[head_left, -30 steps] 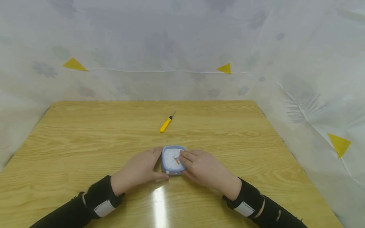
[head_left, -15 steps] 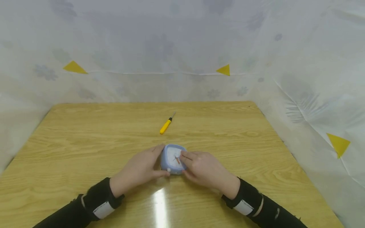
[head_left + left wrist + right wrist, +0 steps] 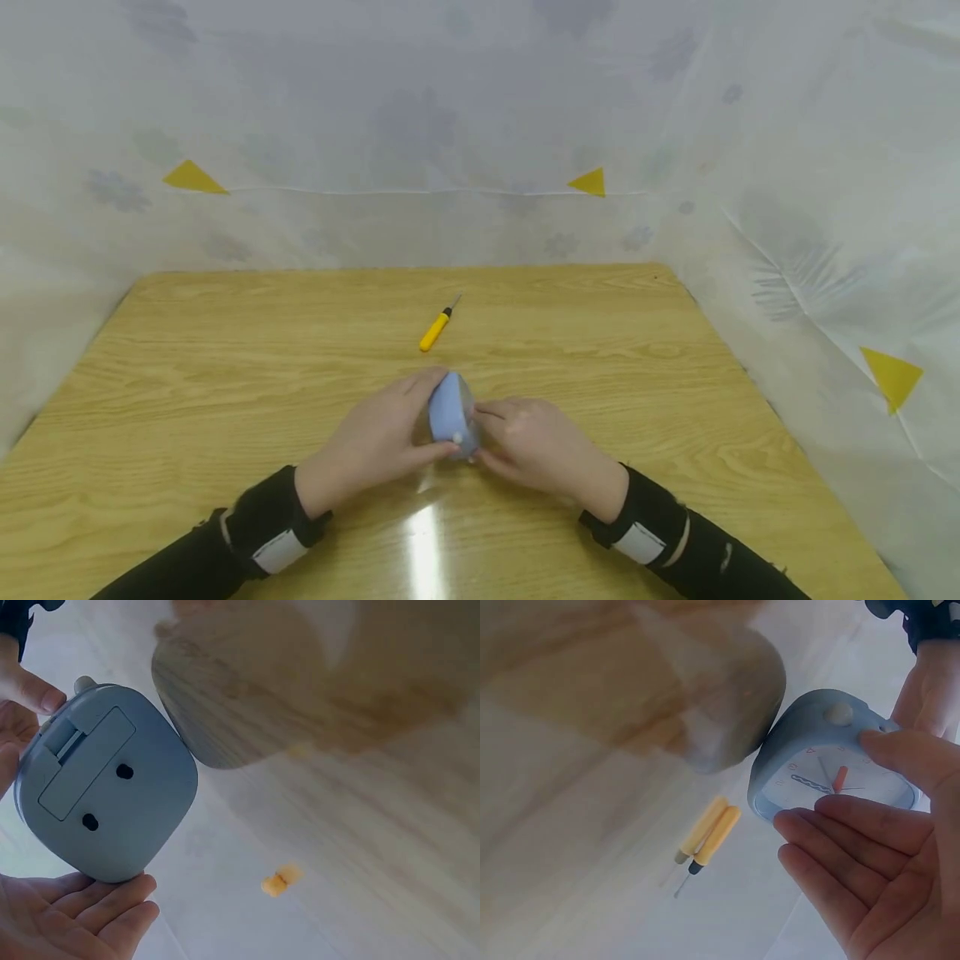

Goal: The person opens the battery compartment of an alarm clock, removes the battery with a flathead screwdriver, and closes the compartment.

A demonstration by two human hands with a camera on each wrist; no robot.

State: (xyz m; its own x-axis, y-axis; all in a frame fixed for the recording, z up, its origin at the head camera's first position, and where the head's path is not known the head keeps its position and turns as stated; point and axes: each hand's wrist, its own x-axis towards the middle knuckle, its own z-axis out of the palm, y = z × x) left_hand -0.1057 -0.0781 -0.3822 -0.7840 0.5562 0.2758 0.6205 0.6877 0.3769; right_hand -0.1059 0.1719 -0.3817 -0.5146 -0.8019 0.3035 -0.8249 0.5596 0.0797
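Note:
A light blue alarm clock is tipped up on edge above the table, its face turned toward my right hand. My left hand grips it from the left side, thumb at the near edge and fingers at the far edge. In the left wrist view the clock's back shows a battery cover and two dark spots. My right fingers lie against the white dial, and the thumb touches the rim near a pale button. Part of the dial is hidden behind the fingers.
Beyond the clock, a yellow-handled screwdriver lies on the wooden table, its tip pointing away. Pale patterned sheeting with yellow triangles stands behind and at the right side.
The clock has tipped from lying face up to standing on edge, its face swinging to the right. The left fingers have risen with it; the right hand has hardly moved. The screwdriver lies still.

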